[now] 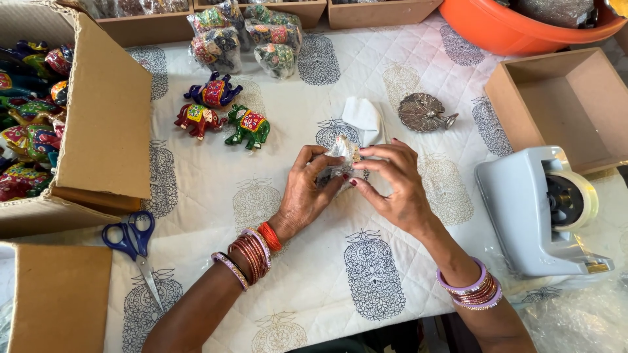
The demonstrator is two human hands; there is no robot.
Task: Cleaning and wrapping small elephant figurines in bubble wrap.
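Observation:
Both my hands meet at the middle of the quilted printed cloth [366,274]. My left hand [306,189] and my right hand [392,183] together grip a small figurine wrapped in clear plastic [340,157], fingers pinching the wrap. Only a bit of the colourful figurine shows between the fingers. Just beyond it lies a folded white paper piece [364,119]. A silver metal peacock-shaped dish [422,112] lies to the right of that.
Three painted elephants, blue [212,91], red [196,119] and green [247,127], stand at the left. Wrapped figurines [245,36] lie behind. A cardboard box of elephants [98,111], blue scissors [134,245], a tape dispenser [543,216], an empty wooden tray [562,104] and an orange tub [517,29] surround.

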